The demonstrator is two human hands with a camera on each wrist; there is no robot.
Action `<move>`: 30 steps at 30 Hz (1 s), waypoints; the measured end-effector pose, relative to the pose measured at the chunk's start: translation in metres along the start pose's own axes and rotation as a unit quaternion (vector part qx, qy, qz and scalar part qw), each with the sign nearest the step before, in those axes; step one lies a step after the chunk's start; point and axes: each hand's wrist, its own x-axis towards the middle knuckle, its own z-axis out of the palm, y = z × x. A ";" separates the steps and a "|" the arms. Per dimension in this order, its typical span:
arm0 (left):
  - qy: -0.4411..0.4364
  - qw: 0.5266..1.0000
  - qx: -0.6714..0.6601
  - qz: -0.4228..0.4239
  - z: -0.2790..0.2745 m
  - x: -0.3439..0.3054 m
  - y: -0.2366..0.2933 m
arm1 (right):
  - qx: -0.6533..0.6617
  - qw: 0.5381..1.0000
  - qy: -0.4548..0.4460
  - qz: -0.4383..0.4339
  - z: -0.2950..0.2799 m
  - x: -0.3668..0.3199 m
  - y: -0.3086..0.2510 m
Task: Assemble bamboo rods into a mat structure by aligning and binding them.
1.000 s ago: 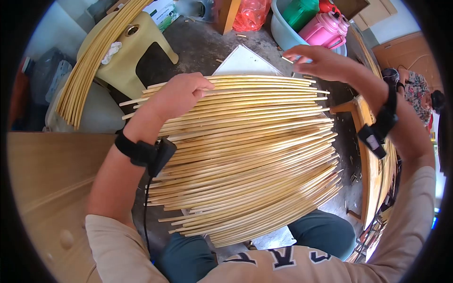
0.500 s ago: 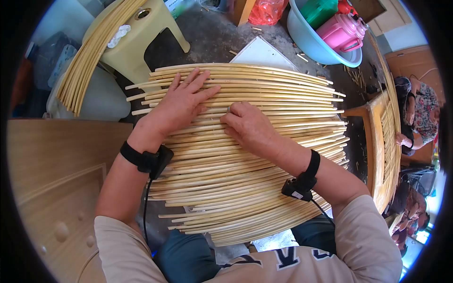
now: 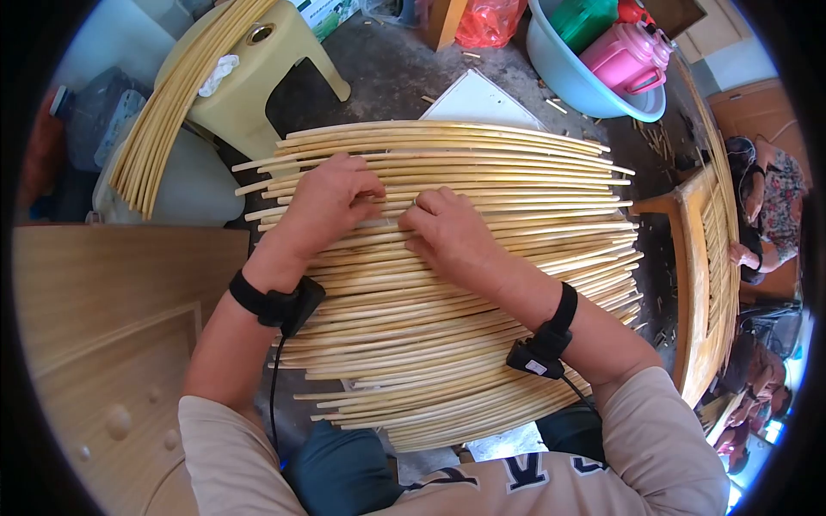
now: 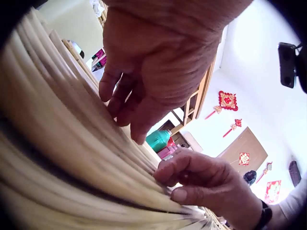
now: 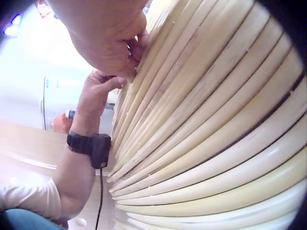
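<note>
Long, slender, pale-yellow sticks (image 3: 482, 318) lie side by side in a wide mat-like layer in front of the person, with narrow dark gaps between some. Over the upper left part is the left hand (image 3: 331, 206), fingers loosely bent and fingertips down at the sticks. Close to its right, the right hand (image 3: 452, 236) has its fingers curled and their tips at the same sticks. In the left wrist view the right hand's thumb and forefinger (image 4: 165, 172) are bent close together at a stick's edge; I cannot tell what they pinch.
A yellow plastic stool (image 3: 245, 77) carries a bundle of similar sticks (image 3: 176, 112). A white board (image 3: 482, 101) shows beyond the layer. A blue basin (image 3: 564, 82) holds a pink jug (image 3: 628, 56). A wooden frame (image 3: 688, 284) stands right, near another person (image 3: 774, 206).
The right hand came from the raised upper right down to the sticks beside the left hand. The left hand flattened with spread fingers, then bent them again.
</note>
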 end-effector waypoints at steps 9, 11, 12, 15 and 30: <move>0.000 0.997 0.073 0.004 0.009 0.001 0.004 | -0.024 0.999 -0.022 0.013 0.002 -0.002 0.001; 0.006 0.996 0.088 -0.004 0.011 0.002 0.008 | -0.013 1.000 -0.026 0.012 -0.001 -0.001 0.001; 0.005 0.996 0.085 -0.006 0.014 0.003 0.008 | -0.003 1.000 -0.024 0.012 -0.002 -0.001 0.001; 0.032 0.993 0.110 -0.002 0.017 0.008 0.005 | -0.017 1.000 -0.014 -0.014 -0.005 0.000 0.005; 0.055 0.993 0.108 0.018 0.020 0.013 -0.009 | -0.141 0.973 -0.149 -0.105 -0.007 -0.030 0.005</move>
